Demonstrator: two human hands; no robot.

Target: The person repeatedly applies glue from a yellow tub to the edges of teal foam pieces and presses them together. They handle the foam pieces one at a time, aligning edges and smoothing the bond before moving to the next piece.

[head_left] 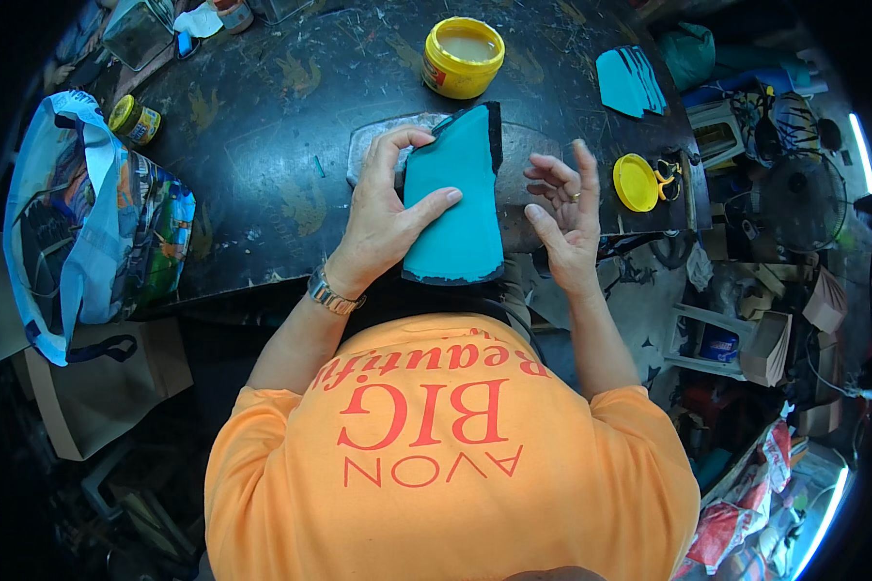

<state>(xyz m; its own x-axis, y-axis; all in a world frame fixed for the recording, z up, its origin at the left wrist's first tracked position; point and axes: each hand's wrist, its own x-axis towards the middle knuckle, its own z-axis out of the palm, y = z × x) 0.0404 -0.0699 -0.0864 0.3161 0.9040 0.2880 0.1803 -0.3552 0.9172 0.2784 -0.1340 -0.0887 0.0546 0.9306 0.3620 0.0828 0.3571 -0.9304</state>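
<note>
My left hand (pixel 388 198) grips a teal panel (pixel 455 203) with dark edges by its left side, thumb across the face and fingers at the upper left edge. The panel looks like cut sheet material, tilted up over the near edge of the dark table. To its right, my right hand (pixel 567 208) is raised with fingers apart, holding nothing and not touching the panel. Beneath and behind the panel, a grey slab (pixel 360 145) lies on the table, partly hidden. An uncovered yellow tub (pixel 463 73) of pale liquid or paste stands just beyond.
More teal pieces (pixel 632 82) overlap at the far right of the table (pixel 252 145). Near the right edge lie a yellow lid (pixel 636 182) and yellow loops like scissor handles (pixel 667 179). At left are a small jar (pixel 134 120) and a blue-trimmed bag (pixel 97 223).
</note>
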